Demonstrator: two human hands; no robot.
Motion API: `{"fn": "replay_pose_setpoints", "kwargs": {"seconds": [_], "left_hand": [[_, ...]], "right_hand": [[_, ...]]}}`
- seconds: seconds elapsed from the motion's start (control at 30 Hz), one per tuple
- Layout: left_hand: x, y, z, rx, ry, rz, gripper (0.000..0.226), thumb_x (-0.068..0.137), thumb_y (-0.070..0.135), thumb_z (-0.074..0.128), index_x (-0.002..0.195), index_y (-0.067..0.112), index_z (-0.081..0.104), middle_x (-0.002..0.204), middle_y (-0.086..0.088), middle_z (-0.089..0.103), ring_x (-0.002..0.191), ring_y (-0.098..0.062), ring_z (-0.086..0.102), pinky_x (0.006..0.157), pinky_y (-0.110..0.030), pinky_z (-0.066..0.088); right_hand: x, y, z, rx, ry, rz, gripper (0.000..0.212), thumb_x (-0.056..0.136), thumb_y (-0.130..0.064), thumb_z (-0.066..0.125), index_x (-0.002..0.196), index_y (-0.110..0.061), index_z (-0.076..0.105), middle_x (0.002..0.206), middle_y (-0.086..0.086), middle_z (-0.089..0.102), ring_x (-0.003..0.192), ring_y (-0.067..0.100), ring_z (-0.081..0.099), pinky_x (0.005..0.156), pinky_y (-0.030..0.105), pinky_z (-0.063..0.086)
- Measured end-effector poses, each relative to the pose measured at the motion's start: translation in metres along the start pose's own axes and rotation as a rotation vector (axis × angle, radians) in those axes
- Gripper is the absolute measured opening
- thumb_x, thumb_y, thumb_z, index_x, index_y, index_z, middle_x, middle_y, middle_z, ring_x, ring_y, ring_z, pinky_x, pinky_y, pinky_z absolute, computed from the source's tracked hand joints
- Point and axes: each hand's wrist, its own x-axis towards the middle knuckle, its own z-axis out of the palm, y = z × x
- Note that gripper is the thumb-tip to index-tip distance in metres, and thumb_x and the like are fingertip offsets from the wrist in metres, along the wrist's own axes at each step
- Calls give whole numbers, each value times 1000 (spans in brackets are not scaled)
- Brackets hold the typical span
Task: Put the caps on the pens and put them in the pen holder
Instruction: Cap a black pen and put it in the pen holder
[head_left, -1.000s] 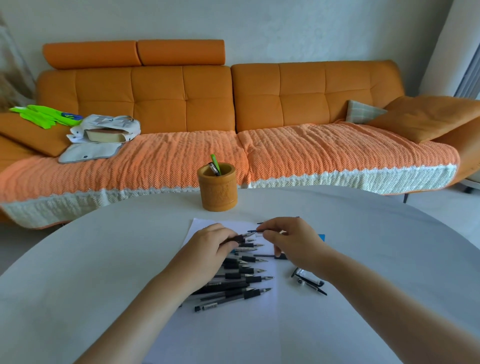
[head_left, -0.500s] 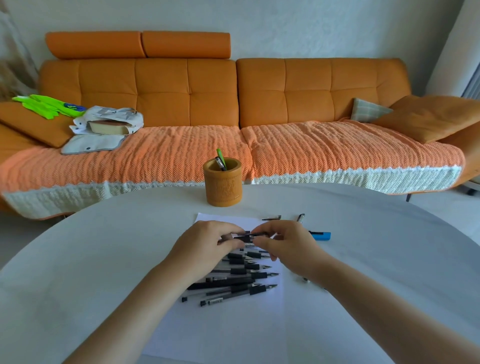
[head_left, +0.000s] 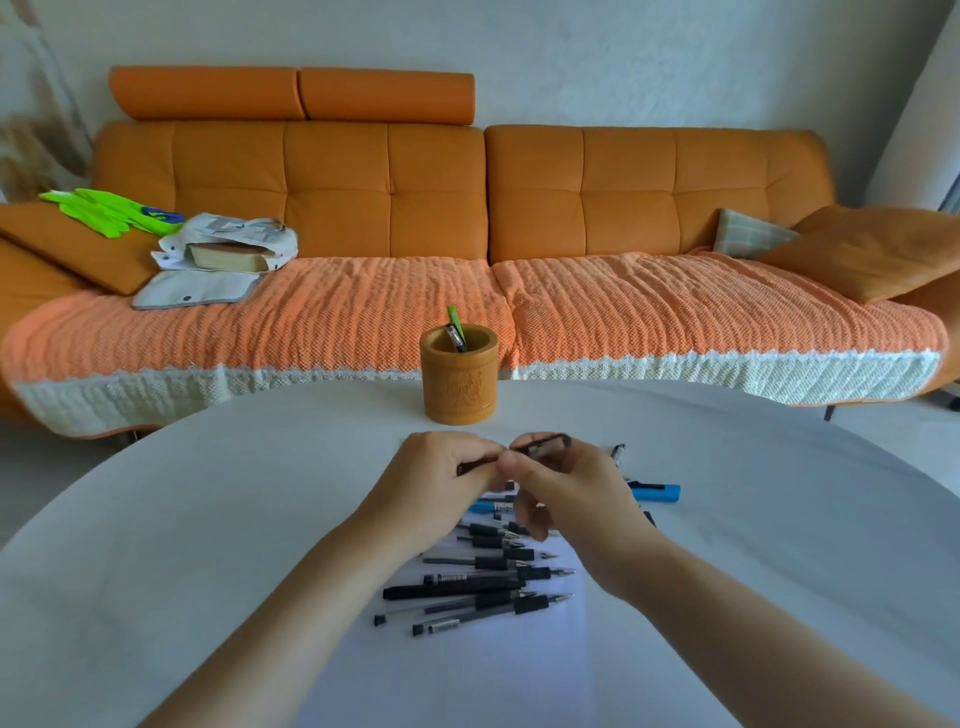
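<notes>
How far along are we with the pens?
Barely started. Two pens stand in the pen holder. The left hand and right hand grip one pen between them, apparently capping it. A pile of uncapped pens waits on the paper.

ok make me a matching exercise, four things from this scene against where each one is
Things:
1. holder
2. blue marker
3. plaid cushion
4. held pen

Places:
A. gripped by the left hand and right hand
B. on the sofa, towards its right end
C. lying on the table, right of the hands
D. standing on the table, beyond the hands

Pairs: 1-D, 2-C, 3-B, 4-A
</notes>
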Motion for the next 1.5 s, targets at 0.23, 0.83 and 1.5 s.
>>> {"fn": "replay_pose_setpoints", "kwargs": {"seconds": [0.23, 0.83, 1.5], "left_hand": [[39, -13, -17, 90, -53, -110, 28, 99, 30, 56, 125, 35, 64, 121, 15, 63, 109, -7, 57, 91, -28, 44], [149, -47, -52, 355, 321, -51, 23, 97, 22, 58, 116, 20, 71, 99, -1, 51, 87, -16, 50, 64, -15, 33], [155, -40, -40, 369, 63, -183, 74, 102, 33, 48, 158, 19, 2, 165, -1, 8, 149, -25, 14, 117, -42, 21]], "right_hand": [[65, -31, -5, 208, 125, -21, 9, 94, -3, 62, 100, 2, 67, 83, 15, 73, 70, 23, 74, 55, 28, 59], [210, -61, 13, -707, 178, -250, 33, 95, -22, 63, 128, -21, 59, 98, 5, 68, 63, 20, 63, 44, 25, 42], [196, -40, 10, -846, 139, -158, 37, 95, -16, 56, 133, -18, 59, 121, 0, 68, 90, 21, 65, 66, 33, 56]]}}
